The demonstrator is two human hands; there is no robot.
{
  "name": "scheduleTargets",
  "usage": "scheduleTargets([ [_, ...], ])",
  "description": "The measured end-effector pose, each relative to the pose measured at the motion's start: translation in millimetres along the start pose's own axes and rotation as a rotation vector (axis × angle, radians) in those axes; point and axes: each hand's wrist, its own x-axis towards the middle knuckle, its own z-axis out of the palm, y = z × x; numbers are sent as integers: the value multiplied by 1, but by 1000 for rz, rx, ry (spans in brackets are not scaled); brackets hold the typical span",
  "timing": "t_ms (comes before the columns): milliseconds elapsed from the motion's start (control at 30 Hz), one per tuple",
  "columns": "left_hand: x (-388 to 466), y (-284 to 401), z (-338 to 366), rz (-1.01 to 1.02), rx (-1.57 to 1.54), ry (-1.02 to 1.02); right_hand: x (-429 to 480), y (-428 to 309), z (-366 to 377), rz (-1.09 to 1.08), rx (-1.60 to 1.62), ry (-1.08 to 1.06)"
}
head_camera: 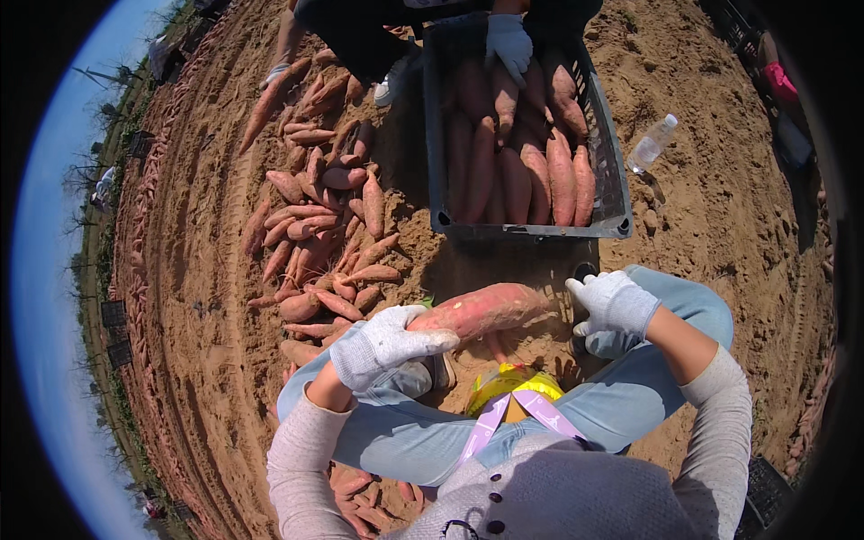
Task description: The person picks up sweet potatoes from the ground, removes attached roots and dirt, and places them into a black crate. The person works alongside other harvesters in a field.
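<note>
My left hand (395, 341), in a white knit glove, grips one end of a large sweet potato (486, 310). Soil clings to its far end, and thin roots hang there. Just right of that end is my gloved right hand (611, 304), apart from it, with the thumb and fingers spread and nothing seen in them. Ahead of my knees stands a black plastic crate (533, 231) with sweet potatoes (516, 185) set in it side by side. To the left a heap of loose sweet potatoes (317, 223) lies on the soil.
Across the crate, a co-worker's gloved hand (509, 47) touches a sweet potato inside; their other hand (275, 74) holds a long one over the heap. A plastic bottle (651, 144) lies right of the crate. Between my legs is something yellow (516, 383). More sweet potatoes (361, 499) lie behind my left leg.
</note>
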Motion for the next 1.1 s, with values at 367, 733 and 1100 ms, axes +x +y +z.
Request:
scheduleTargets([
  [367,-19,-23,-43,99,-598,247,-7,-3,-38,-144,242,259],
  [733,-24,-87,-62,297,-881,48,-11,-15,-38,-321,153,241],
  [1100,-7,-101,-44,456,-860,34,-22,-5,-56,-321,1049,692],
])
